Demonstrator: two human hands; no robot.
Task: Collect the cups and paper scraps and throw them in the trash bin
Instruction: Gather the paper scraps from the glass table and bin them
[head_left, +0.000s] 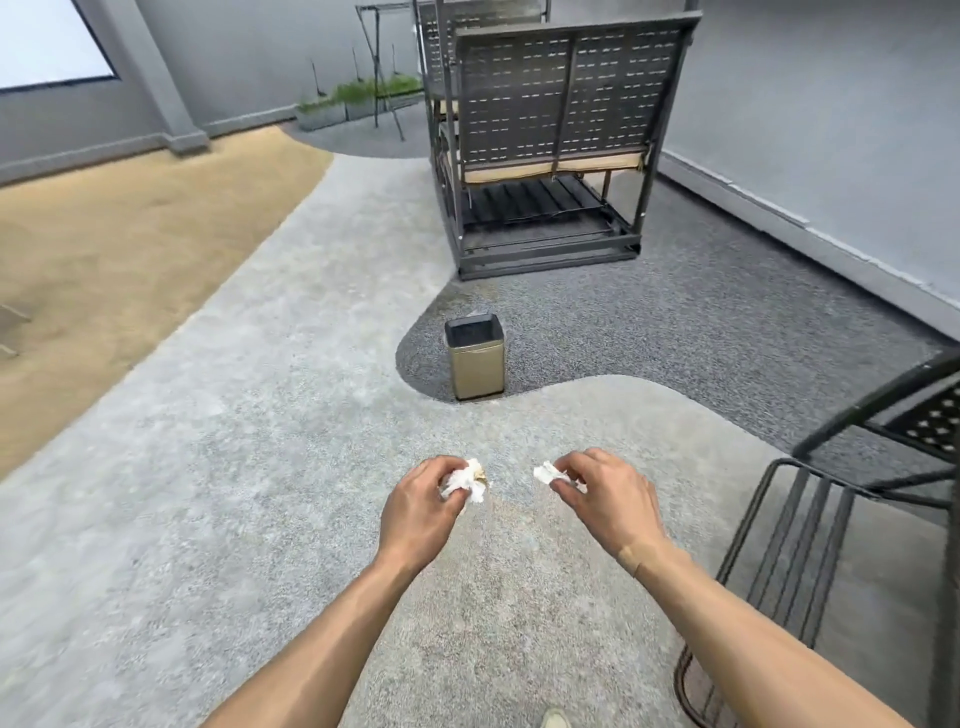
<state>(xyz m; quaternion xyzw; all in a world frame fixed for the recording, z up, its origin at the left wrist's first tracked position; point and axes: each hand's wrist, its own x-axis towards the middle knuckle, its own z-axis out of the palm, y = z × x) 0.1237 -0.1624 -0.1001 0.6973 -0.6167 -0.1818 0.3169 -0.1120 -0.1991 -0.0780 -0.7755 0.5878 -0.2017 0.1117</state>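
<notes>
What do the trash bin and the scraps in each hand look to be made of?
Trash bin: seemingly metal, brushed gold finish with a soft sheen, dark rim and inside.
Scrap in the left hand: crumpled white paper or tissue, with a tan spot.
Scrap in the right hand: the same crumpled white material.

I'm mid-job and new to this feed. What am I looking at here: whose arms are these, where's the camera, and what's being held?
There is one picture, taken by a wide-angle camera worn on a person's head, looking forward and down. No robot: the two bare arms are the person's own. The left hand grips a crumpled white paper scrap; the right hand pinches a smaller paper scrap. Ahead, on the speckled floor, stands an open gold trash bin. Behind it is a dark metal bench; a black metal chair stands at the right.
</notes>
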